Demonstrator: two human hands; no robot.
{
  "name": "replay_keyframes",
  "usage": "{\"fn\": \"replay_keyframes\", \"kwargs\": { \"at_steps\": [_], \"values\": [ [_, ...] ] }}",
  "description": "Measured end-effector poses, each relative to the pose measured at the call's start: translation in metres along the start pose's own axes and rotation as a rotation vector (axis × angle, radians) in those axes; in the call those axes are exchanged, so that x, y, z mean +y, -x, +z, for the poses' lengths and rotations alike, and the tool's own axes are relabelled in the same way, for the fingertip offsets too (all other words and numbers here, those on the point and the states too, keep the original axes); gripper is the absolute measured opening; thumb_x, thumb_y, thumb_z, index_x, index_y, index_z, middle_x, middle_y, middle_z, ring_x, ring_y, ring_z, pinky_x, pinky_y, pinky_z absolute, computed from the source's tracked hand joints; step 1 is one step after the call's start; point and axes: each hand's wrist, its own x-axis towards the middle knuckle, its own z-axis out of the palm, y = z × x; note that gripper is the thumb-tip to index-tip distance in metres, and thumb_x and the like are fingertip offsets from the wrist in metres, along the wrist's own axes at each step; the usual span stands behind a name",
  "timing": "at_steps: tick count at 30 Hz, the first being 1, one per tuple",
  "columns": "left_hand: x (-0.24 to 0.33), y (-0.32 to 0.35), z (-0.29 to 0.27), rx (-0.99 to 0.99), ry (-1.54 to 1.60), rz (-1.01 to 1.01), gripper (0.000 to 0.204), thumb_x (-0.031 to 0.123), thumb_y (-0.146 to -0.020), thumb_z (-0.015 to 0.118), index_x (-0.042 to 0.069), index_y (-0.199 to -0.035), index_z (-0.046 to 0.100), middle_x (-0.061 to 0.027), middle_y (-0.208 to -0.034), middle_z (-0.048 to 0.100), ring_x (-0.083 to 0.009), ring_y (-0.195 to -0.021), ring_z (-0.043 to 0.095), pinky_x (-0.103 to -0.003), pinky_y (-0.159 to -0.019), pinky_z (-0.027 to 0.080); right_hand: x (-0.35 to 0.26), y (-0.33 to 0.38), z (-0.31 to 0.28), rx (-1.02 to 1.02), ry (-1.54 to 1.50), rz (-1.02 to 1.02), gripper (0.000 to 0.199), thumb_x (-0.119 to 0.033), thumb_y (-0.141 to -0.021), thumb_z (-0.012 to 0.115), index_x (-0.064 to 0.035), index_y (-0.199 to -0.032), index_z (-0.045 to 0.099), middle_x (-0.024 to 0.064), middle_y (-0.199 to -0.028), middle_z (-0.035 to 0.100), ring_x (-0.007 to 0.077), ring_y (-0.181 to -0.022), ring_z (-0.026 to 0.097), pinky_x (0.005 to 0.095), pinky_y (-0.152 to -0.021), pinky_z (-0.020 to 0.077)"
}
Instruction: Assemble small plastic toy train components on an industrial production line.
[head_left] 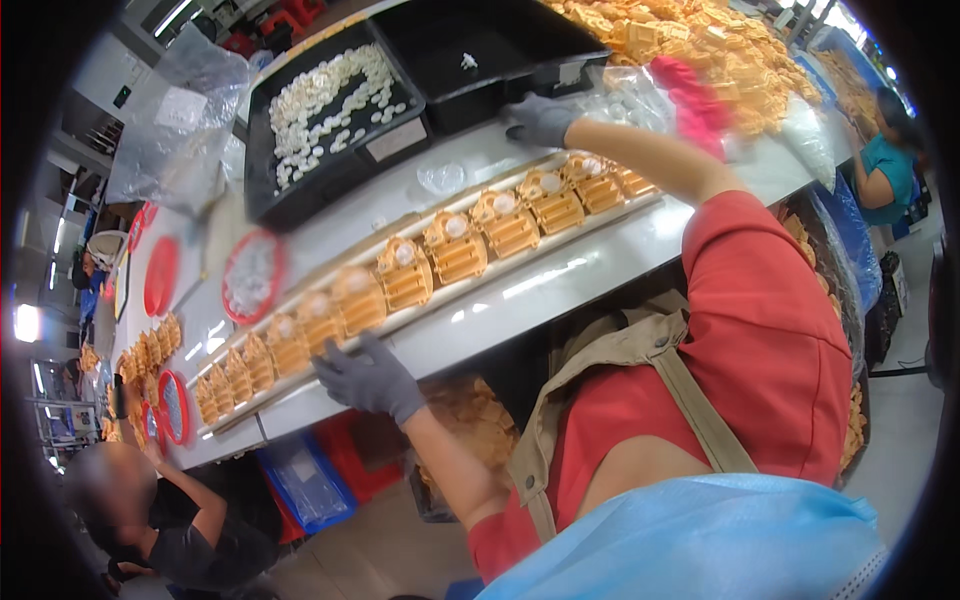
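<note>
A long row of yellow-orange moulded plastic parts point(405, 275) stands on a narrow pale rail point(470, 276) running across the white table. White round pieces sit on several of them. My left hand point(372, 380), in a grey glove, is at the near edge of the rail beside the parts, its fingers apart and nothing visible in them. Beyond the row, my right hand point(543, 122), also gloved in grey, is at the near wall of an almost bare black tray point(475, 95). Its fingers are blurred, so their grip is unclear. A few white bits point(468, 62) lie in that tray.
Many white discs point(335, 90) lie in another black tray point(262, 205). Red-rimmed round dishes point(254, 277) stand at the left. Orange parts are heaped point(690, 50) at the far right near a pink cloth-like item point(690, 105). A co-worker point(150, 510) sits at lower left.
</note>
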Motion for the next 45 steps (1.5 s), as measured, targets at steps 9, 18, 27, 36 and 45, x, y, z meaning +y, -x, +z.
{"fn": "replay_keyframes", "kwargs": {
  "at_steps": [9, 18, 27, 36, 45],
  "values": [
    [0.013, -0.008, 0.002, -0.013, 0.053, -0.017, 0.05, 0.035, -0.084, 0.064, 0.006, -0.123, 0.052, -0.027, -0.136, 0.043, -0.0424, -0.122, 0.044, -0.05, -0.098, 0.037, 0.048, -0.011, 0.01, 0.156, 0.002, -0.272, 0.026, -0.022, -0.08, 0.062, -0.0121, -0.104, 0.065, 0.0205, -0.1, 0.06, 0.0378, -0.096, 0.06, 0.0418, -0.083, 0.0504],
    [0.052, 0.001, -0.031, -0.209, 0.791, -0.219, 0.038, 0.023, -0.091, 0.057, 0.003, -0.123, 0.055, -0.019, -0.128, 0.051, -0.0311, -0.116, 0.051, -0.04, -0.096, 0.042, 0.065, -0.031, 0.014, -0.002, -0.119, -0.197, 0.03, -0.018, -0.069, 0.064, -0.012, -0.099, 0.065, 0.0145, -0.088, 0.066, 0.0327, -0.087, 0.064, 0.0422, -0.075, 0.0505],
    [0.192, 0.016, -0.039, -1.062, 2.104, -0.9, 0.043, 0.045, -0.094, 0.05, 0.011, -0.12, 0.055, -0.0133, -0.122, 0.055, -0.0345, -0.111, 0.051, -0.055, -0.099, 0.039, -0.037, 0.068, -0.056, -0.146, -0.608, -0.657, 0.039, -0.013, -0.069, 0.063, -0.0106, -0.108, 0.063, 0.0154, -0.103, 0.065, 0.0303, -0.094, 0.062, 0.0374, -0.082, 0.0486],
    [0.174, 0.015, -0.037, -0.975, 2.522, -1.085, 0.037, 0.032, -0.092, 0.052, 0.003, -0.113, 0.056, -0.0178, -0.118, 0.055, -0.0336, -0.11, 0.052, -0.049, -0.097, 0.044, -0.095, 0.117, -0.045, -0.073, -0.721, -1.043, 0.047, 0.002, -0.073, 0.071, -0.0099, -0.117, 0.059, 0.0126, -0.111, 0.058, 0.0292, -0.099, 0.061, 0.0343, -0.085, 0.0525],
    [0.083, 0.024, -0.034, -0.465, 2.487, -1.421, 0.016, 0.021, -0.095, 0.052, 0.007, -0.103, 0.056, -0.0087, -0.089, 0.06, -0.0235, -0.081, 0.058, -0.04, -0.078, 0.052, -0.2, 0.137, -0.049, -0.249, -0.279, -1.092, 0.018, -0.006, -0.08, 0.067, -0.0051, -0.097, 0.063, 0.0099, -0.092, 0.062, 0.0252, -0.085, 0.063, 0.0353, -0.075, 0.0518]
  ]
}}
